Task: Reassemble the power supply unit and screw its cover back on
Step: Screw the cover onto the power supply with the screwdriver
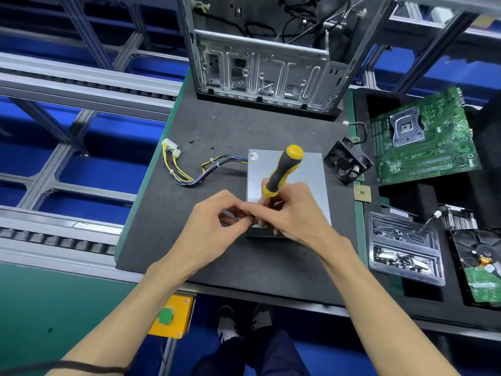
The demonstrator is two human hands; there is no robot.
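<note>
The grey power supply unit (309, 172) lies flat on the dark mat (206, 261), its metal cover facing up. Its bundle of coloured cables (195, 175) trails off to the left and ends in white connectors. My right hand (291, 213) grips the lower part of a black-and-yellow screwdriver (284, 169), which stands nearly upright over the unit's near left corner. My left hand (217, 223) sits just left of it, fingertips pinched together at the screwdriver's tip. The tip and whatever is pinched there are hidden by my fingers.
An open computer case (265, 55) stands at the back of the mat. A black fan (348, 164), a CPU chip (362, 192), a green motherboard (423, 139), a clear screw tray (404, 248) and a hard drive (479, 267) lie to the right. Two small black screws (202, 143) rest near the cables. A yellow button box (170, 316) hangs below the table edge.
</note>
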